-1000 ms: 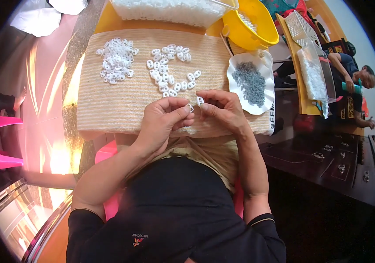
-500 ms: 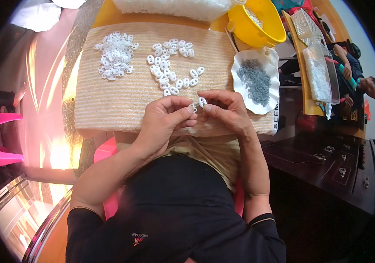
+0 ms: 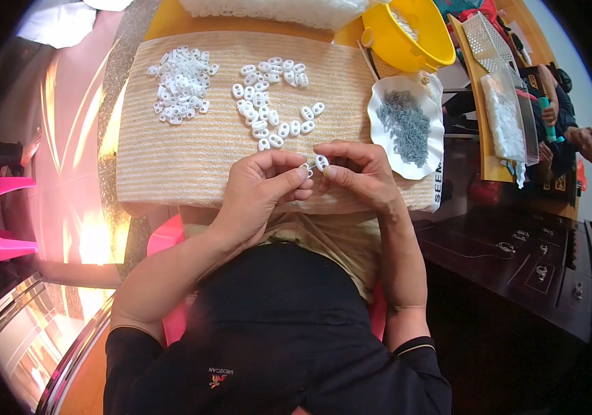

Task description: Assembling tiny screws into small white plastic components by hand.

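Between thumb and fingertips, my left hand [image 3: 263,188] pinches a small white looped plastic piece [image 3: 308,171]. My right hand [image 3: 364,178] grips a white oval two-hole plastic piece [image 3: 321,162], with its holes facing up. The two pieces are close together over the near edge of the cloth; whether they touch is too small to tell. Just beyond my hands, more oval two-hole pieces [image 3: 260,112] lie loosely in a curved band. Farther left is a heap of small white plastic pieces [image 3: 182,84]. My fingers partly hide both held pieces.
A striped beige cloth [image 3: 164,162] covers the table. At right, a wavy-edged white plate [image 3: 415,171] holds small grey pieces [image 3: 407,131]. Behind it stands a yellow bucket [image 3: 438,45], beside a clear container of white pieces [image 3: 275,12]. Another person [image 3: 559,104] sits at far right.
My hands keep nearly the same hold, with the two pieces still close together. The view has shifted slightly. At far right, the other person's arm and a teal object have moved.
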A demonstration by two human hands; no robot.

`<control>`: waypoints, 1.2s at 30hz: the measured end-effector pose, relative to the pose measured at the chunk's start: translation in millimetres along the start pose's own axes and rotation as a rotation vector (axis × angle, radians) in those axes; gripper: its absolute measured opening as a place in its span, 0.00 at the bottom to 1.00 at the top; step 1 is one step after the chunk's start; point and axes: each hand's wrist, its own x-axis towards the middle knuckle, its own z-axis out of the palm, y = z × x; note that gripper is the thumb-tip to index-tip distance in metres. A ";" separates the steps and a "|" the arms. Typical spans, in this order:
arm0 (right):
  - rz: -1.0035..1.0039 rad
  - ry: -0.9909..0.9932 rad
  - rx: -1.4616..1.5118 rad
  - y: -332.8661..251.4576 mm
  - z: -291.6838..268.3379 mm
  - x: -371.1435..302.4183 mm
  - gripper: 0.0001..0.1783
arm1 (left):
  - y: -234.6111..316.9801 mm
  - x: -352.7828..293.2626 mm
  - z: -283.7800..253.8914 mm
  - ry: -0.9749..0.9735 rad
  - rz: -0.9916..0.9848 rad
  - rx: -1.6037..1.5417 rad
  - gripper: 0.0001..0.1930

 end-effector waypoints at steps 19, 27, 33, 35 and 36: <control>0.010 -0.041 0.003 -3.0 0.2 -0.9 0.17 | 0.0 -0.7 1.3 -0.011 -0.003 0.007 0.08; 0.006 -0.054 0.002 -1.7 -0.6 -0.9 0.17 | 0.1 -1.5 1.5 -0.017 0.002 0.013 0.08; -0.038 -0.072 -0.041 -3.7 4.8 -0.1 0.17 | 0.6 -2.1 2.6 -0.012 -0.003 0.023 0.08; -0.020 -0.062 -0.040 -5.0 7.5 -0.1 0.17 | -0.3 -2.2 1.7 -0.013 0.009 0.026 0.08; -0.021 -0.062 -0.041 -5.1 7.6 -0.6 0.17 | -0.8 -1.8 1.4 -0.016 0.009 0.029 0.08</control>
